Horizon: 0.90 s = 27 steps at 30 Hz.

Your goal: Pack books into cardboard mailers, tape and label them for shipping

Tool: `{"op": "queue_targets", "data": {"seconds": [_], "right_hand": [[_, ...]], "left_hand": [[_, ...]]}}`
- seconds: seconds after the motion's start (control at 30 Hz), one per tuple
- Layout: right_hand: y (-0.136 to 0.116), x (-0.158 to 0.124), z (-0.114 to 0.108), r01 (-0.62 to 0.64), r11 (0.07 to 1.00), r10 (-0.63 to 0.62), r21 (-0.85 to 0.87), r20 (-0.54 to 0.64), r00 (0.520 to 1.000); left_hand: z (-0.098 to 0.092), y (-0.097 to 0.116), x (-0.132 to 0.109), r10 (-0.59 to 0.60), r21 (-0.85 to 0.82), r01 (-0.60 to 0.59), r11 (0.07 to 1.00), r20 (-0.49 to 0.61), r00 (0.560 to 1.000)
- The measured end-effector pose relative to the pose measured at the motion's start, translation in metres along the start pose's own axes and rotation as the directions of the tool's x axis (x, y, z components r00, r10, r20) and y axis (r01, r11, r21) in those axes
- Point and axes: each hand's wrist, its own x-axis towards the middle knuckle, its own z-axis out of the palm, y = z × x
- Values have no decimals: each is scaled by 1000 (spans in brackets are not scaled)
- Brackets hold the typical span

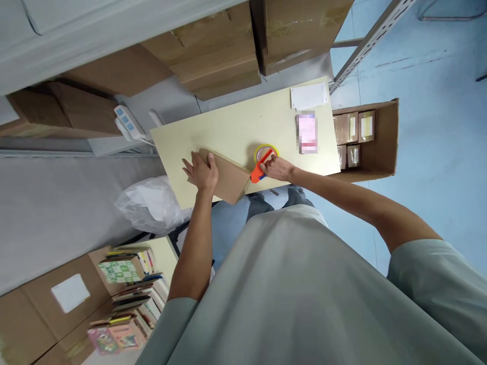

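A small brown cardboard box (pixel 231 178) lies slantwise on the cream table (pixel 228 129), its near corner at the front edge. My left hand (pixel 203 171) rests on its left end with the fingers spread. In my right hand (pixel 277 167) is an orange tape dispenser (pixel 258 172) carrying a yellow-rimmed roll of tape. The dispenser's tip is at the right end of the box; whether tape is stuck there I cannot tell. Farther right on the table are a blurred pink packet (pixel 307 133) and a white sheet (pixel 309 96).
An open carton (pixel 384 147) with several small taped boxes stands off the table's right end. Large cartons (pixel 224 45) fill the shelf behind. A power strip (pixel 129 123) and a plastic bag (pixel 150 203) are at the left. Books (pixel 140 299) stand at the lower left.
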Motion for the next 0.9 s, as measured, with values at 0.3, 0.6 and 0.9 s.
{"op": "queue_targets", "data": {"seconds": [0.3, 0.6, 0.9], "right_hand": [[-107, 43, -11, 84, 971, -67, 225, -80, 995], [-110, 55, -15, 73, 943, -68, 324, -27, 997], [30, 44, -10, -339, 920, 342, 198, 20, 940]], "left_hand": [[10, 34, -7, 510, -26, -511, 859, 101, 854], [22, 25, -10, 571, -74, -567, 820, 46, 820], [26, 23, -10, 578, -122, -570, 813, 41, 815]]}}
